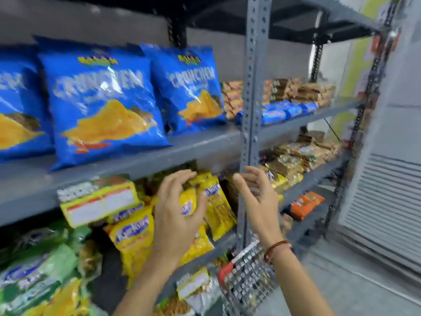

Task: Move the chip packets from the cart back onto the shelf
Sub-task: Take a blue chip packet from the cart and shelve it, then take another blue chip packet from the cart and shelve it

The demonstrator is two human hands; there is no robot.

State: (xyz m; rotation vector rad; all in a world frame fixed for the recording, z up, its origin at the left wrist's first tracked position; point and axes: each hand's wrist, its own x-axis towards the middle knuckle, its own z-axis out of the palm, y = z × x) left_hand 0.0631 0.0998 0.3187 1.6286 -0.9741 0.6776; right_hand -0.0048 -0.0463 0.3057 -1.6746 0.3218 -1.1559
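Several big blue chip packets stand upright on the grey shelf (205, 142); the middle one (100, 106) leans forward and another (191, 87) stands to its right. Both my hands hover in front of the lower shelf level, below those packets. My left hand (177, 208) has its fingers spread and curled, in front of yellow snack packets (216, 201), holding nothing. My right hand (255, 197) is open too, next to the grey upright post (252, 87). The wire cart (246, 277) with its red rim sits low between my forearms; what lies in it is too blurred to tell.
Biscuit packs (296, 94) and blue rolls (287, 111) fill the shelf right of the post. An orange packet (305, 204) lies lower right. Green packets (34, 270) crowd the lower left. A grey floor and a white slatted panel (382, 208) are at the right.
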